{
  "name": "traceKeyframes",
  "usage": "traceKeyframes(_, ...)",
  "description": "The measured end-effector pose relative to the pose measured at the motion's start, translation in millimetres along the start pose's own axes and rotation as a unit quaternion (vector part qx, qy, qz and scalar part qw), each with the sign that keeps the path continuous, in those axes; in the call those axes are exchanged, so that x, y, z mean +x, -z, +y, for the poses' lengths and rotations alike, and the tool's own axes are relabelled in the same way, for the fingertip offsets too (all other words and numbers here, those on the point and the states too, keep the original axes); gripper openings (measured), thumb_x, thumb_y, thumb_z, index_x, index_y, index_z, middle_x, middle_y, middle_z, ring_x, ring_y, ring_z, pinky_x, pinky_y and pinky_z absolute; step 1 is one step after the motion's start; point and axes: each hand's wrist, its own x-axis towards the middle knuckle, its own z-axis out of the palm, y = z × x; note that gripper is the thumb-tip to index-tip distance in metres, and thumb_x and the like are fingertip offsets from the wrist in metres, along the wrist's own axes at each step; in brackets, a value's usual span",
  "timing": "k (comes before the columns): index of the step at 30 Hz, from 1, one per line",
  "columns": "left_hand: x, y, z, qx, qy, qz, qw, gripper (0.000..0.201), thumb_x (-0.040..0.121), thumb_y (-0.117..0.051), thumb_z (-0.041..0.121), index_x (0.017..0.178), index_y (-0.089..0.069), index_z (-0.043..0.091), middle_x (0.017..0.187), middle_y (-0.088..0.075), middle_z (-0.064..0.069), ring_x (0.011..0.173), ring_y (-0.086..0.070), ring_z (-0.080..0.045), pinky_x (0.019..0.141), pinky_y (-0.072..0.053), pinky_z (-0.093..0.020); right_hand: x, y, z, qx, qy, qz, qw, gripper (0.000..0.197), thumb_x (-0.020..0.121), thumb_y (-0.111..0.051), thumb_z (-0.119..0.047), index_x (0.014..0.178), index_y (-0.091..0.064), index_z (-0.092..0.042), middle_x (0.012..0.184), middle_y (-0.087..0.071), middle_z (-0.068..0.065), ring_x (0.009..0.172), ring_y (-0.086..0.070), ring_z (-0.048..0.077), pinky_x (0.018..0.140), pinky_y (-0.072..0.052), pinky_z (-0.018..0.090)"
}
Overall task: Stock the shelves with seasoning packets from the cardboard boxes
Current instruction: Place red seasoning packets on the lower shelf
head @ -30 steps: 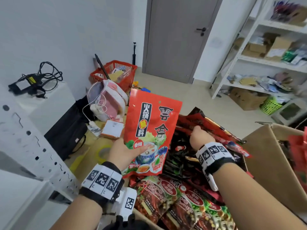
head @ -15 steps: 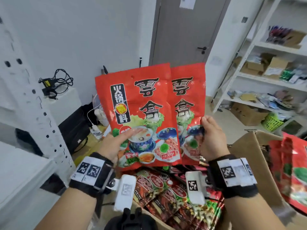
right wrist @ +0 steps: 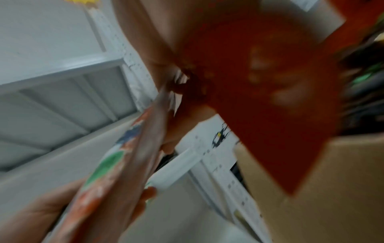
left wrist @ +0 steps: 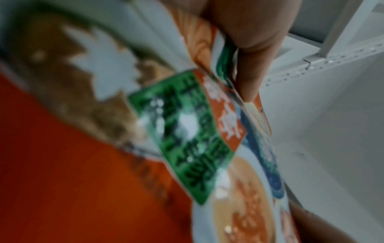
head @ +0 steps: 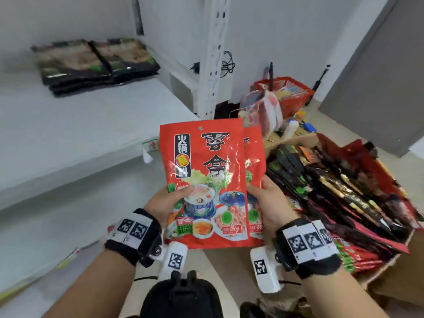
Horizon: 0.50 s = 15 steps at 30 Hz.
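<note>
Two red seasoning packets overlap upright in front of me. The front red packet [head: 204,180] is pinched at its lower left edge by my left hand [head: 168,201], thumb on its face. Behind it, the second red packet [head: 254,161] is gripped at its right edge by my right hand [head: 267,200]. The left wrist view shows the front packet [left wrist: 182,131] blurred, with a thumb on it. In the right wrist view the second packet's red back [right wrist: 270,98] fills the frame. A white shelf [head: 75,134] lies to the left. The cardboard box [head: 390,281] of dark and red packets is at right.
Two stacks of dark packets [head: 96,65] lie at the back of the white shelf. A perforated white upright [head: 212,58] stands behind the packets. A red basket [head: 286,97], bags and small clutter sit on the floor near a grey door [head: 378,76].
The view has swung left from the box toward the white shelf. Both hands have carried the two red packets lower and closer together, the second one now mostly behind the first.
</note>
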Motion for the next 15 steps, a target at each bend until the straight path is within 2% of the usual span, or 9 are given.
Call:
traceKeyframes(2, -15, 33, -22, -0.002, 0.038, 0.051, 0.998, 0.039, 0.062, -0.071, 0.039, 0.094, -0.067, 0.019, 0.097, -0.073, -0.006, 0.090, -0.068, -0.025, 0.078, -0.052, -0.036, 3, -28, 18, -0.061, -0.003, -0.036, 0.997, 0.021, 0.093, -0.051, -0.005, 0.110, -0.059, -0.014, 0.099, -0.072, 0.011, 0.089, -0.070, 0.029, 0.079, -0.058, 0.039)
traceKeyframes(4, -31, 68, -42, -0.002, 0.066, 0.099, 0.993, 0.032, 0.068, -0.073, 0.035, 0.095, -0.067, 0.019, 0.103, -0.072, -0.009, 0.092, -0.068, -0.026, 0.085, -0.051, -0.040, 9, -54, 39, -0.136, -0.011, -0.066, 0.988, 0.023, 0.094, -0.047, -0.003, 0.104, -0.058, -0.020, 0.107, -0.067, 0.019, 0.100, -0.063, 0.038, 0.090, -0.052, 0.046)
traceKeyframes(5, -38, 84, -50, -0.001, 0.079, 0.117, 0.990, 0.032, 0.070, -0.073, 0.034, 0.098, -0.067, 0.019, 0.104, -0.071, -0.009, 0.094, -0.067, -0.027, 0.089, -0.050, -0.043, 12, -66, 51, -0.162, -0.018, -0.084, 0.983, 0.024, 0.094, -0.046, -0.002, 0.105, -0.057, -0.021, 0.111, -0.066, 0.020, 0.104, -0.061, 0.038, 0.094, -0.049, 0.048)
traceKeyframes(7, -50, 118, -68, -0.013, 0.101, 0.148, 0.984, 0.045, 0.062, -0.078, 0.036, 0.101, -0.067, 0.016, 0.103, -0.071, -0.010, 0.095, -0.067, -0.029, 0.094, -0.048, -0.048, 23, -89, 77, -0.185, -0.032, -0.111, 0.976, 0.024, 0.094, -0.045, -0.002, 0.105, -0.056, -0.019, 0.109, -0.066, 0.012, 0.102, -0.062, 0.030, 0.096, -0.046, 0.043)
traceKeyframes(9, -57, 149, -87, -0.018, 0.110, 0.167, 0.980, 0.062, 0.050, -0.086, 0.041, 0.102, -0.068, 0.013, 0.100, -0.072, -0.010, 0.094, -0.068, -0.029, 0.094, -0.048, -0.049, 36, -111, 105, -0.203, -0.059, -0.106, 0.972, 0.018, 0.093, -0.048, -0.003, 0.097, -0.056, -0.018, 0.097, -0.065, 0.009, 0.091, -0.059, 0.025, 0.089, -0.043, 0.041)
traceKeyframes(11, -56, 179, -106, -0.020, 0.121, 0.199, 0.972, 0.071, 0.040, -0.086, 0.050, 0.100, -0.070, 0.014, 0.099, -0.073, -0.011, 0.094, -0.068, -0.030, 0.094, -0.048, -0.049, 53, -132, 132, -0.193, -0.094, -0.083, 0.973, 0.018, 0.091, -0.051, -0.002, 0.080, -0.050, -0.016, 0.077, -0.056, 0.010, 0.073, -0.051, 0.023, 0.080, -0.039, 0.041)
traceKeyframes(13, -47, 208, -128, -0.021, 0.125, 0.241, 0.962, 0.074, 0.034, -0.083, 0.055, 0.096, -0.071, 0.016, 0.100, -0.072, -0.012, 0.098, -0.066, -0.032, 0.096, -0.046, -0.050, 73, -152, 160, -0.159, -0.127, -0.051, 0.978, 0.020, 0.091, -0.052, -0.003, 0.077, -0.047, -0.017, 0.076, -0.052, 0.009, 0.071, -0.050, 0.022, 0.075, -0.043, 0.039)
traceKeyframes(15, -35, 233, -146, -0.031, 0.131, 0.281, 0.950, 0.069, 0.034, -0.082, 0.055, 0.089, -0.072, 0.015, 0.098, -0.072, -0.013, 0.099, -0.064, -0.033, 0.097, -0.046, -0.050, 92, -171, 182, -0.137, -0.160, -0.023, 0.977, 0.019, 0.092, -0.054, -0.009, 0.081, -0.048, -0.024, 0.080, -0.055, 0.003, 0.069, -0.054, 0.017, 0.067, -0.046, 0.028)
